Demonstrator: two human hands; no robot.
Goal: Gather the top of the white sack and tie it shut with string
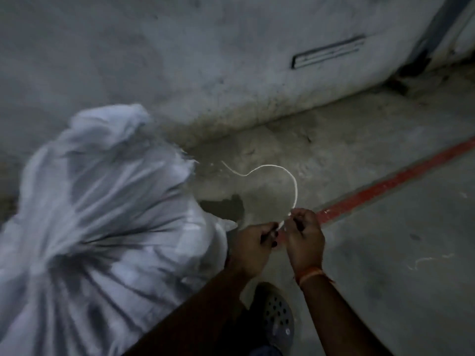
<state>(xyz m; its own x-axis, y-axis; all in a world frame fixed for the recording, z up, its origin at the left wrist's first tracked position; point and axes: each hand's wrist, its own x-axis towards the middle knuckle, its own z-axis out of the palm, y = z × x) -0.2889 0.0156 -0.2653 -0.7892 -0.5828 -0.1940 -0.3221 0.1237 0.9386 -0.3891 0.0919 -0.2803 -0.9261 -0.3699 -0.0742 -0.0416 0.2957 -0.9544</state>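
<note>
We pinch a white string (279, 173) between left hand (253, 246) and right hand (304, 238), its free end arching away beyond the grip. The sack (102, 214), left of the grip, looks bunched but untied; tying remains.

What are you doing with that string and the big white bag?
A person is holding a piece of string in both hands, the left hand and right hand pinching it close together while the rest curls up into the air. The white sack sits beside them on the floor. Neither hand is touching it, and no string is around it yet.
</note>
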